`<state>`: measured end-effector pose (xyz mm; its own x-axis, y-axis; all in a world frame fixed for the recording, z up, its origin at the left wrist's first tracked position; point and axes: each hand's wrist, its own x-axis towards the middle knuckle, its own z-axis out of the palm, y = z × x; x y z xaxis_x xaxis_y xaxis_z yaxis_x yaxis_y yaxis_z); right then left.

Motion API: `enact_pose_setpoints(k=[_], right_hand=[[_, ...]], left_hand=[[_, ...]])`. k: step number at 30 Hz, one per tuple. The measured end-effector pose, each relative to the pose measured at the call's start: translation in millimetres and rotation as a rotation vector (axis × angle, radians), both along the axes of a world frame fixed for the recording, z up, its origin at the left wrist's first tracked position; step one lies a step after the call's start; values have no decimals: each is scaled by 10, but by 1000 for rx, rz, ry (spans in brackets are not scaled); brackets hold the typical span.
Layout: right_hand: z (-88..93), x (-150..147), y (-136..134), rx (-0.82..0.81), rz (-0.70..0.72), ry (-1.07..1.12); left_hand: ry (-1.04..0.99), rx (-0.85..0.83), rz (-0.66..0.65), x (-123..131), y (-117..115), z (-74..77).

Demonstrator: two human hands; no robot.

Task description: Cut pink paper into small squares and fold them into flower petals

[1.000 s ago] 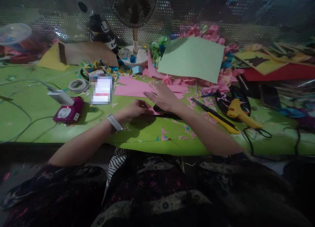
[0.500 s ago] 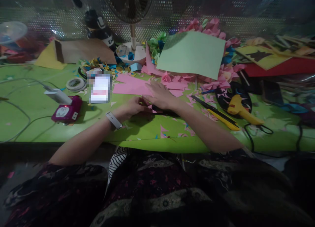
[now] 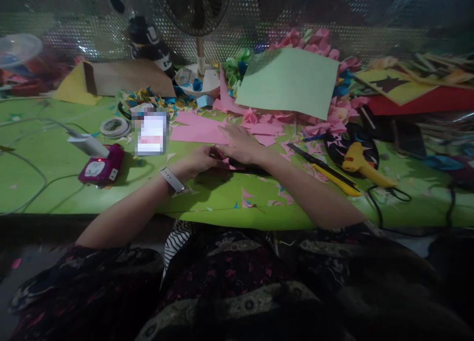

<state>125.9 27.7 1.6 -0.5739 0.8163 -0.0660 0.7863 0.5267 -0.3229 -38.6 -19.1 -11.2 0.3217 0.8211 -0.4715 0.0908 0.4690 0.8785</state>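
My left hand point(image 3: 200, 160), with a pale watch band point(image 3: 172, 180) at the wrist, is closed low over the table, its fingertips meeting in shadow; what they hold is hidden. Palm down, my right hand point(image 3: 242, 143) reaches across with fingers stretched over the right end of a pink paper strip point(image 3: 198, 132). Its thumb side comes close to the left fingertips. Below the right palm lie a small pink paper piece point(image 3: 234, 165) and a dark object point(image 3: 255, 170), mostly covered and too dim to name.
A yellow utility knife point(image 3: 335, 179) and a yellow glue gun point(image 3: 365, 167) lie right of my hands. To the left are a lit phone point(image 3: 151, 133), a tape roll point(image 3: 115, 128) and a purple power adapter point(image 3: 101, 166) with cables. Green paper point(image 3: 291, 82) rests on pink paper flowers behind.
Both hands keep nearly the same place and pose. The view has shifted very slightly; nothing has visibly been picked up or put down.
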Motion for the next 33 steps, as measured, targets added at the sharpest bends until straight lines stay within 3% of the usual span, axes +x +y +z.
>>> enact_pose_setpoints(k=[9, 18, 33], right_hand=[[-32, 6, 29, 2, 11, 17], [67, -15, -24, -43, 12, -6], [69, -27, -23, -20, 15, 14]], left_hand=[[-43, 17, -20, -18, 16, -82], [2, 36, -2, -8, 14, -69], [8, 16, -2, 4, 2, -18]])
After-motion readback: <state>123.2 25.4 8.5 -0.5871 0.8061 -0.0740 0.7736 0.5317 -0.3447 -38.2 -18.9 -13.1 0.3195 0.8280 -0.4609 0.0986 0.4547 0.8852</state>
